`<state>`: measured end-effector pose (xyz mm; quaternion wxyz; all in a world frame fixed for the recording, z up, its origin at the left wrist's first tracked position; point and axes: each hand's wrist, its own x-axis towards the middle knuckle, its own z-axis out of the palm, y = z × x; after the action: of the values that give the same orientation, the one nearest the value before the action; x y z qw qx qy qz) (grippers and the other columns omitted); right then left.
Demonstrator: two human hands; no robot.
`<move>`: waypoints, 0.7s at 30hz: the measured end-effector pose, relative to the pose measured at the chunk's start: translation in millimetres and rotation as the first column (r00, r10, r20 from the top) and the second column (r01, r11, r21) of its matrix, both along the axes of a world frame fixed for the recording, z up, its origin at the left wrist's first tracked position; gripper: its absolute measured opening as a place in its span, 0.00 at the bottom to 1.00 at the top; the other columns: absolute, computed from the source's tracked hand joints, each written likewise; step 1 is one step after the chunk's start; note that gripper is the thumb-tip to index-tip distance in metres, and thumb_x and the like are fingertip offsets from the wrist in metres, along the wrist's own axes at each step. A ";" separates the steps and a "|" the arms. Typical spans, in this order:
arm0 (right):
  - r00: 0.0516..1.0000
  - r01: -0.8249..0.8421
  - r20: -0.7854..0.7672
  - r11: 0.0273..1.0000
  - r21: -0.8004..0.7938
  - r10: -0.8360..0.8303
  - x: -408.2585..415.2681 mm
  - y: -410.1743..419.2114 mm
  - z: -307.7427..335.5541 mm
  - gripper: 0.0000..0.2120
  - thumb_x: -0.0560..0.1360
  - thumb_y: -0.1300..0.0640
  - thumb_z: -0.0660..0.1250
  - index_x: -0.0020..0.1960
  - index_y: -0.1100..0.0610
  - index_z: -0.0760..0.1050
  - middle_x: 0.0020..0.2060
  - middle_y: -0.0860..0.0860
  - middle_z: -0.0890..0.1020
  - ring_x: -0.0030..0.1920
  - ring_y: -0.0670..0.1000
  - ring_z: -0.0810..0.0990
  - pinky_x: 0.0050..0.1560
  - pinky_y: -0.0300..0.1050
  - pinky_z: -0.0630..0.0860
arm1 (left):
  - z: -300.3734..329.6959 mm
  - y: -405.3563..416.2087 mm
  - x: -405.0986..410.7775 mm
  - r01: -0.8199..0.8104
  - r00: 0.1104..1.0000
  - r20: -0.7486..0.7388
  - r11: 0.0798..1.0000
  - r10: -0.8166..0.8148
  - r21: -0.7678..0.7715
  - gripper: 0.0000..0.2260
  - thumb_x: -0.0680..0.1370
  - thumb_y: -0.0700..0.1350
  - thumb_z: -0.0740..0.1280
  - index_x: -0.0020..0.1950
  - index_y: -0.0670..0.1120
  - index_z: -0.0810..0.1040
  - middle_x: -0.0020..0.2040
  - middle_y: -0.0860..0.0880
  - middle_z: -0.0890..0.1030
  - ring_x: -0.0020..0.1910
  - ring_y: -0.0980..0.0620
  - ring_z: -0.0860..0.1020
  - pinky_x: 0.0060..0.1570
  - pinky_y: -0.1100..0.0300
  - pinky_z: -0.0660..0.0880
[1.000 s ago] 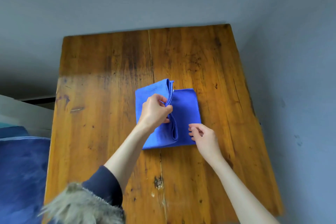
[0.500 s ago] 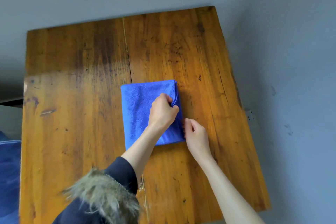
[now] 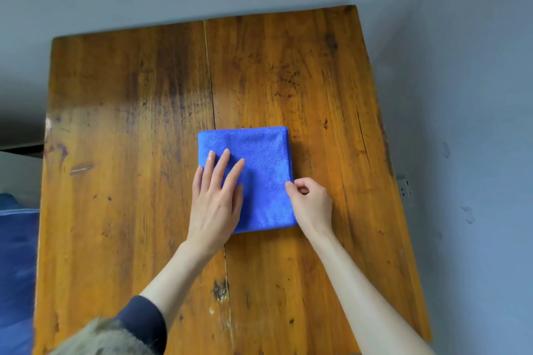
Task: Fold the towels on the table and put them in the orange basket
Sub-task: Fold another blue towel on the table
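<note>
A blue towel (image 3: 259, 170) lies folded into a neat square near the middle of the wooden table (image 3: 129, 124). My left hand (image 3: 215, 199) lies flat on the towel's left half, fingers straight and spread, pressing it down. My right hand (image 3: 311, 202) is at the towel's right edge, with thumb and forefinger pinching that edge about halfway along. No orange basket is in view.
The table's right edge runs close to a grey wall with a socket (image 3: 405, 187). A blue fabric object (image 3: 17, 268) sits off the table's left side. A dark sleeve with a fur cuff (image 3: 138, 326) shows at the bottom.
My left hand let go of the folded-over flap and now lies flat on the towel. The towel went from half open to a closed square. My right hand stayed at the right edge.
</note>
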<state>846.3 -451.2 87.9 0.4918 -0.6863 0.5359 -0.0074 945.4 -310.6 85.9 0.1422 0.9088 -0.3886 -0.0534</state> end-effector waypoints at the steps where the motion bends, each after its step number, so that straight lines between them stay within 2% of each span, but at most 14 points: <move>1: 0.999 0.028 -0.018 1.000 0.009 -0.028 0.2 0.1 0.4 0.05 0.75 0.53 0.66 0.41 0.52 0.76 0.37 0.43 0.79 0.45 0.50 0.79 0.46 0.44 0.74 | -5.2 1.9 0.1 0.018 1.000 -0.015 0.998 -0.017 0.067 0.21 0.79 0.48 0.52 0.71 0.46 0.68 0.73 0.42 0.65 0.73 0.39 0.60 0.69 0.41 0.59; 3: 0.997 0.038 -0.065 0.999 -0.023 -0.039 2.1 0.3 1.0 0.06 0.75 0.52 0.66 0.43 0.53 0.78 0.44 0.48 0.82 0.47 0.51 0.79 0.51 0.48 0.75 | -13.3 1.5 0.3 0.039 0.999 -0.023 0.983 -0.035 0.181 0.23 0.79 0.52 0.50 0.73 0.48 0.65 0.75 0.42 0.62 0.74 0.40 0.57 0.71 0.40 0.56; 6: 0.994 0.035 -0.099 0.996 -0.082 -0.043 7.8 -1.2 2.4 0.07 0.75 0.52 0.67 0.48 0.55 0.76 0.45 0.50 0.82 0.47 0.51 0.79 0.52 0.48 0.76 | -18.4 -0.8 -0.3 0.049 0.999 0.004 0.961 -0.053 0.273 0.23 0.80 0.53 0.48 0.74 0.49 0.62 0.75 0.42 0.60 0.74 0.40 0.56 0.71 0.39 0.55; 9: 0.993 0.041 -0.105 0.996 -0.073 -0.048 14.1 -1.7 5.0 0.13 0.76 0.51 0.65 0.57 0.57 0.75 0.49 0.51 0.82 0.47 0.50 0.77 0.50 0.44 0.73 | -15.7 -0.9 -0.7 0.064 0.998 0.003 0.957 -0.067 0.282 0.24 0.80 0.53 0.47 0.75 0.49 0.61 0.75 0.42 0.60 0.74 0.39 0.56 0.70 0.39 0.56; 11: 0.997 0.018 -0.075 0.994 -0.111 -0.026 18.7 -1.3 7.4 0.16 0.77 0.50 0.63 0.62 0.56 0.72 0.55 0.53 0.78 0.55 0.53 0.76 0.56 0.47 0.72 | -12.2 0.6 1.8 0.088 0.996 -0.009 0.960 -0.089 0.266 0.24 0.80 0.53 0.47 0.75 0.49 0.61 0.75 0.41 0.60 0.74 0.39 0.56 0.70 0.38 0.56; 12: 0.998 -0.027 -0.055 0.982 -0.186 0.017 20.4 -0.6 8.5 0.18 0.78 0.51 0.62 0.66 0.56 0.70 0.58 0.53 0.76 0.59 0.53 0.74 0.59 0.49 0.71 | -10.8 1.3 4.3 0.102 0.995 -0.006 0.961 -0.104 0.256 0.23 0.80 0.53 0.48 0.74 0.49 0.61 0.75 0.41 0.60 0.74 0.39 0.57 0.70 0.38 0.56; 14: 0.980 -0.192 -0.039 0.873 -0.448 0.195 23.2 2.3 10.2 0.21 0.77 0.56 0.62 0.70 0.57 0.66 0.64 0.56 0.70 0.64 0.56 0.69 0.64 0.51 0.68 | -7.7 0.5 12.6 0.114 0.992 0.024 0.968 -0.122 0.224 0.23 0.80 0.52 0.49 0.74 0.49 0.63 0.75 0.41 0.61 0.74 0.38 0.58 0.69 0.37 0.56; 16: 0.906 -0.369 -0.102 0.648 -0.666 0.411 28.5 5.3 8.2 0.23 0.77 0.59 0.62 0.71 0.60 0.66 0.69 0.60 0.68 0.69 0.60 0.66 0.67 0.54 0.65 | -5.3 -5.9 23.5 0.106 0.991 0.056 0.976 -0.118 0.191 0.22 0.80 0.51 0.50 0.73 0.48 0.64 0.75 0.41 0.61 0.74 0.38 0.58 0.69 0.38 0.55; 18: 0.813 -0.506 -0.209 0.481 -0.716 0.544 35.5 6.3 2.4 0.24 0.77 0.58 0.61 0.72 0.61 0.64 0.71 0.60 0.65 0.73 0.60 0.62 0.71 0.57 0.58 | -5.4 -14.3 33.1 0.112 0.991 0.050 0.977 -0.123 0.180 0.22 0.80 0.51 0.50 0.74 0.48 0.64 0.75 0.41 0.60 0.74 0.38 0.57 0.70 0.39 0.54; 19: 0.780 -0.558 -0.258 0.448 -0.698 0.570 38.6 5.3 -2.0 0.24 0.78 0.57 0.60 0.72 0.61 0.63 0.72 0.60 0.63 0.74 0.60 0.59 0.72 0.58 0.54 | -6.6 -17.7 36.4 0.119 0.991 0.035 0.975 -0.127 0.188 0.23 0.80 0.52 0.49 0.74 0.48 0.63 0.75 0.41 0.59 0.74 0.38 0.56 0.70 0.40 0.53; 21: 0.745 -0.632 -0.340 0.446 -0.634 0.574 41.7 0.7 -13.5 0.25 0.80 0.52 0.55 0.75 0.59 0.57 0.75 0.57 0.57 0.76 0.57 0.53 0.74 0.57 0.47 | -10.9 -21.8 40.5 0.128 0.991 0.003 0.967 -0.132 0.222 0.24 0.80 0.54 0.45 0.75 0.50 0.60 0.76 0.43 0.56 0.75 0.40 0.53 0.72 0.42 0.49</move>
<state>888.0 -450.5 74.4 0.1334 -0.9646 0.2272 -0.0142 985.8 -332.4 75.0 0.0326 0.8920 -0.4403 -0.0973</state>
